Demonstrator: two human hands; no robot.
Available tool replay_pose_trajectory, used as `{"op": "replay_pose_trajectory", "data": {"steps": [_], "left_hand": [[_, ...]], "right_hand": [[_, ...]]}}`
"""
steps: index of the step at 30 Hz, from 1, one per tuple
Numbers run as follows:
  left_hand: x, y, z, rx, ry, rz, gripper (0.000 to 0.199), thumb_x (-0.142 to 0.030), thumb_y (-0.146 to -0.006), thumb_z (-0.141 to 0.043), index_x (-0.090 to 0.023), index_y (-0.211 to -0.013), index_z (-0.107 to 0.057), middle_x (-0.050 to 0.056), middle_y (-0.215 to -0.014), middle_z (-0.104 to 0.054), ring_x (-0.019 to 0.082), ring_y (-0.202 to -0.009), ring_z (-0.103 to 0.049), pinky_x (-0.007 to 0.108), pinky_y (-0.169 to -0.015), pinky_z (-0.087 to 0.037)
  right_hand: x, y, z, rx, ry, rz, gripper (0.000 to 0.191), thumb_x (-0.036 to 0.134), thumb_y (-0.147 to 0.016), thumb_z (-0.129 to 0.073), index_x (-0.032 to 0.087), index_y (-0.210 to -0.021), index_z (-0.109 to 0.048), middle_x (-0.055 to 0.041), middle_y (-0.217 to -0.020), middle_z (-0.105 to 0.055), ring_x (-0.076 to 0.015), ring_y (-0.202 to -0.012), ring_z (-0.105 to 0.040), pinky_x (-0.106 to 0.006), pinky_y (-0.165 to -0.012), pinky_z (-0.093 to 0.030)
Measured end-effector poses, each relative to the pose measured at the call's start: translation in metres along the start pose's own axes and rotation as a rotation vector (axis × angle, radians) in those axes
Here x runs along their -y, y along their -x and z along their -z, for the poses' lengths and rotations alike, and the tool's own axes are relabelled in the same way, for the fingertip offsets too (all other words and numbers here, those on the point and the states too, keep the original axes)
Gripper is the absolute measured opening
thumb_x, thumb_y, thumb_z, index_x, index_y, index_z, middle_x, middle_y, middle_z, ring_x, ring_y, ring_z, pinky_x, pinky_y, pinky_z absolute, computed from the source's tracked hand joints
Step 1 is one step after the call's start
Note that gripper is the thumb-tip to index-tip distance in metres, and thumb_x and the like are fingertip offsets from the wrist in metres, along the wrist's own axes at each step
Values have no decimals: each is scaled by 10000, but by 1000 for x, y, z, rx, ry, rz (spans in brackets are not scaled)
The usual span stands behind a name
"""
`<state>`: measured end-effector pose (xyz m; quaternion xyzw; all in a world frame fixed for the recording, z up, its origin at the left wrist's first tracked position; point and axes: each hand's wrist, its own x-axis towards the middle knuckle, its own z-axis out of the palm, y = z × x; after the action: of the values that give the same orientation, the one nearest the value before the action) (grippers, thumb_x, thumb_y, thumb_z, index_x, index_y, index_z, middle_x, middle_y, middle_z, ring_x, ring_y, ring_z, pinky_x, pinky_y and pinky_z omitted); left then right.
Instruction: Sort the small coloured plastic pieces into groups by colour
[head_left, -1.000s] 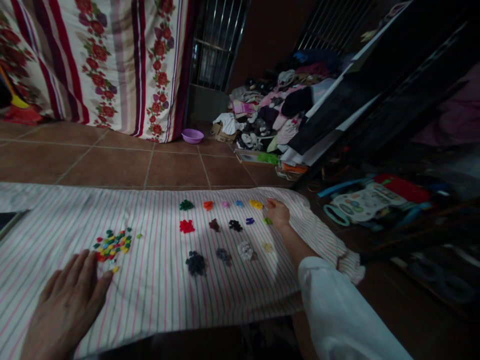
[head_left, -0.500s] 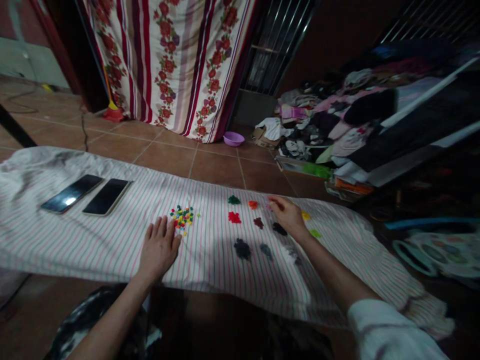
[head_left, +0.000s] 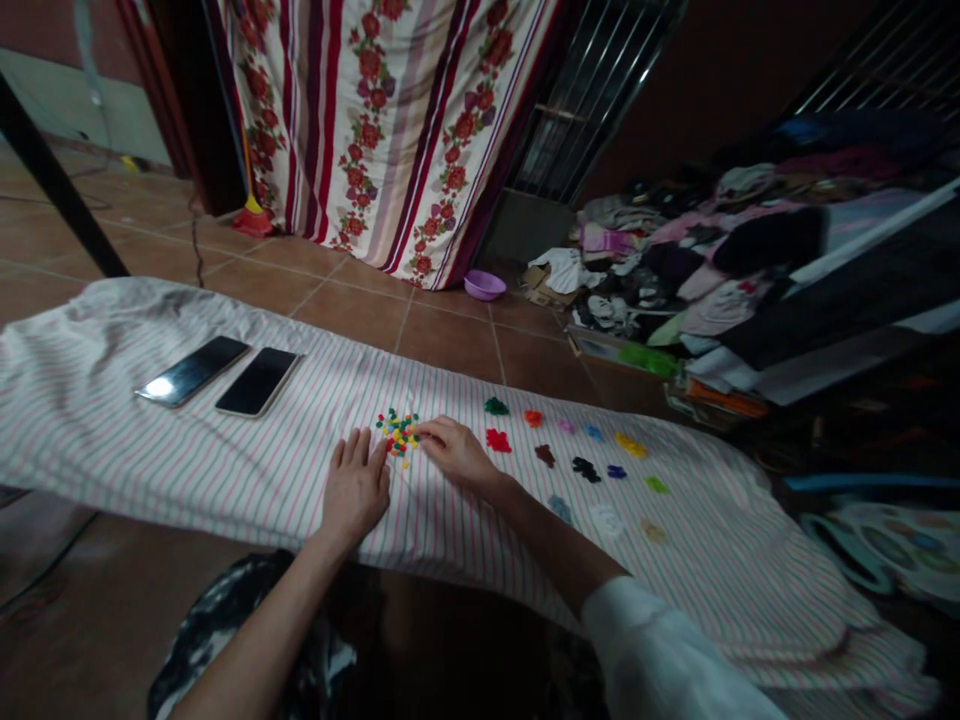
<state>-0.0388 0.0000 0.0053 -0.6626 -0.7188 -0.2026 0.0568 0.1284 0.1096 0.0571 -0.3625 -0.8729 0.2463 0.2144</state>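
A mixed pile of small coloured pieces (head_left: 398,432) lies on the striped cloth (head_left: 300,470), with green, yellow, red and other colours in it. Flat on the cloth, my left hand (head_left: 355,487) has its fingers stretched out at the pile's near left edge. My right hand (head_left: 459,455) reaches in from the other side, thumb and fingertips pinched together at the pile's right edge. Whatever is between them is too small to make out. Right of that hand are sorted clusters, among them dark green (head_left: 496,406), red (head_left: 497,441), orange (head_left: 532,418), black (head_left: 586,469) and yellow (head_left: 631,444).
Two phones (head_left: 259,382) lie on the cloth at the left. Beyond the cloth are a tiled floor, a purple basin (head_left: 484,285), a floral curtain (head_left: 405,130) and a red broom (head_left: 253,218). Heaped clothes (head_left: 675,260) fill the right back.
My right hand has moved left from the sorted clusters to the mixed pile. My left hand stays beside the pile. The whole view has shifted slightly.
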Motion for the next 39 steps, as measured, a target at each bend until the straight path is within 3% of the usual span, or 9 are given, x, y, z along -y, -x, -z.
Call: {"op": "replay_pose_trajectory", "data": {"steps": [7, 18, 22, 26, 30, 35, 39], "left_hand": [[-1, -1, 1, -11, 21, 10, 421, -233, -931, -422, -179, -1292, -632, 178, -1428, -555, 320, -1367, -488, 515, -1127, -391], [-1, -2, 2, 6, 28, 16, 429, -242, -928, -423, -164, -1293, -635, 183, -1435, -548, 333, -1383, -469, 518, -1136, -382], [0, -1, 3, 7, 15, 11, 434, -233, -922, -414, -154, -1284, -639, 185, -1426, -556, 332, -1369, -484, 516, -1130, -381], [-1, -2, 3, -3, 5, 6, 434, -252, -921, -403, -134, -1259, -648, 186, -1418, -563, 329, -1363, -488, 507, -1122, -383], [-2, -2, 3, -30, -10, -10, 439, -265, -918, -391, -117, -1237, -655, 206, -1391, -575, 341, -1330, -512, 530, -1098, -398], [3, -1, -1, -115, 1, -57, 423, -280, -901, -401, -137, -1202, -662, 198, -1328, -617, 336, -1277, -553, 536, -1056, -442], [14, -2, -6, -151, 68, -118, 400, -273, -888, -399, -142, -1148, -673, 187, -1269, -650, 328, -1254, -569, 529, -1021, -482]], "right_hand": [[13, -23, -23, 74, 85, -19, 268, 117, -896, -549, 216, -1034, -757, -49, -974, -680, -158, -920, -633, -274, -857, -480], [32, -44, -29, 212, 327, -179, 309, 183, -963, -485, 229, -1159, -720, -68, -1151, -661, -172, -1051, -631, -252, -876, -467], [39, -51, -32, 249, 351, -261, 317, 216, -975, -460, 233, -1166, -711, -80, -1168, -668, -186, -1048, -642, -273, -874, -474], [43, -58, -33, 284, 299, -360, 274, 190, -893, -556, 220, -1113, -718, -85, -1166, -683, -203, -1043, -648, -274, -841, -487], [40, -57, -33, 222, 212, -361, 233, 214, -864, -604, 228, -1073, -707, -67, -1151, -688, -193, -1015, -649, -267, -831, -490], [31, -51, -36, 52, 63, -305, 174, 266, -855, -635, 220, -1017, -678, -36, -1037, -696, -171, -934, -644, -260, -819, -491], [29, -47, -34, -69, -37, -235, 137, 197, -826, -646, 221, -961, -634, 1, -970, -690, -145, -888, -634, -236, -805, -490]]}}
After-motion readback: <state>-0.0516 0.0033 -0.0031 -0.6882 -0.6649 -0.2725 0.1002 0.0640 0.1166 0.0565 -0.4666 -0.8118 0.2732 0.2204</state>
